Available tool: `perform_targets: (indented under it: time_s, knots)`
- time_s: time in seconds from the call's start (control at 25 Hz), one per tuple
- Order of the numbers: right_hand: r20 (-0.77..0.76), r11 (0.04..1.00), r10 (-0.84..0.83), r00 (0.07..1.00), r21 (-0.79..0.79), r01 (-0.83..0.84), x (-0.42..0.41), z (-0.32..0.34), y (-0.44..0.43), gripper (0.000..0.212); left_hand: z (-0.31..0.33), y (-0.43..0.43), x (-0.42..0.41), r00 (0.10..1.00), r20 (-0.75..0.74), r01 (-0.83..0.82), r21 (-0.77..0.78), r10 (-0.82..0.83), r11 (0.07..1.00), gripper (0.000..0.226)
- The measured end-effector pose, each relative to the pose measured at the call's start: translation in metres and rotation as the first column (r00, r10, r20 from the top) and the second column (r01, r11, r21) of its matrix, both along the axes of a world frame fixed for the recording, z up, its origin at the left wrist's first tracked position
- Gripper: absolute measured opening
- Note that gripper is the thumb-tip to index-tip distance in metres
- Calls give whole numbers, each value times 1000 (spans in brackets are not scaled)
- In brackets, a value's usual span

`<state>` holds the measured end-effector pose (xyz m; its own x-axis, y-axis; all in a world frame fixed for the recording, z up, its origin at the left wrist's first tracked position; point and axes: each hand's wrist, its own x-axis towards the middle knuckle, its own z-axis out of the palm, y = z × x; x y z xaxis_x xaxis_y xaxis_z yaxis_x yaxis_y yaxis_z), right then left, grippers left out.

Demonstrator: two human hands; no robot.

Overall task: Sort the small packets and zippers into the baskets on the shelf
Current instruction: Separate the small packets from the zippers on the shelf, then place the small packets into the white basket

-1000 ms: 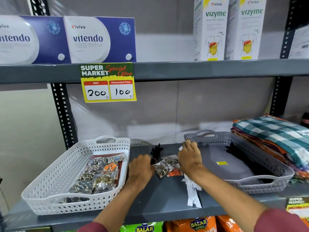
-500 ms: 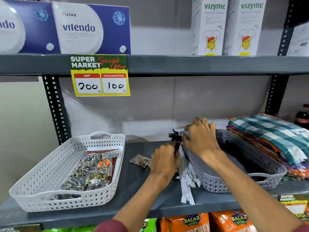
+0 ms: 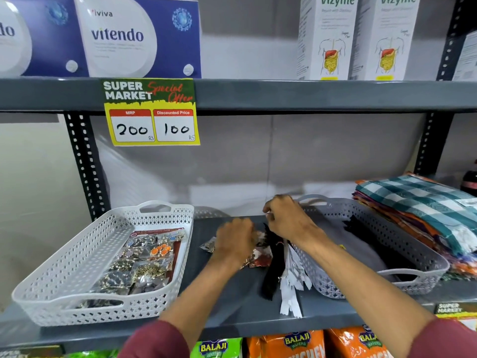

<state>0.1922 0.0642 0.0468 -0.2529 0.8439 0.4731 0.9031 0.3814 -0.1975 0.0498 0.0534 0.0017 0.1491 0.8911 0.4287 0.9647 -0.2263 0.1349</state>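
A white basket point(image 3: 64, 267) at the left of the grey shelf holds several small jewellery packets point(image 3: 144, 259). A grey basket point(image 3: 423, 257) at the right has black zippers point(image 3: 361, 228) inside. Between the baskets lie loose small packets point(image 3: 258, 257), a black zipper point(image 3: 273, 267) and white zippers point(image 3: 291, 288). My left hand point(image 3: 235, 239) rests curled on the loose packets and hides its fingertips. My right hand point(image 3: 286, 218) is pinched at the black zipper's top end, beside the grey basket's left rim.
Folded checked cloths point(image 3: 418, 200) are stacked against the grey basket's right side, with a dark bottle point(image 3: 469, 182) behind them. A price tag point(image 3: 151, 112) hangs from the shelf above. Balaji snack bags point(image 3: 296, 342) fill the shelf below. A black upright point(image 3: 85, 164) stands behind the white basket.
My left hand has moved left from the zippers onto the loose packets. My right hand has come down from the grey basket's rim, and the black zipper now trails along the shelf.
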Motion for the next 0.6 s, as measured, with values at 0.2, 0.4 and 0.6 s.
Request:
perform_targets:
  time_s: [0.2, 0.4, 0.6]
  knots:
    - [-85, 952, 31, 996, -300, -56, -27, -12, 30, 15, 8, 45, -29, 956, -271, -186, -281, 108, 942, 37]
    - [110, 916, 82, 991, -400, -31, -42, -42, 37, 17, -7, 63, -38, 971, -220, -174, -370, 96, 913, 26]
    - [212, 940, 78, 974, -341, -1, -38, -31, 45, 19, 1, 63, -37, 957, -262, -219, -367, 126, 904, 39]
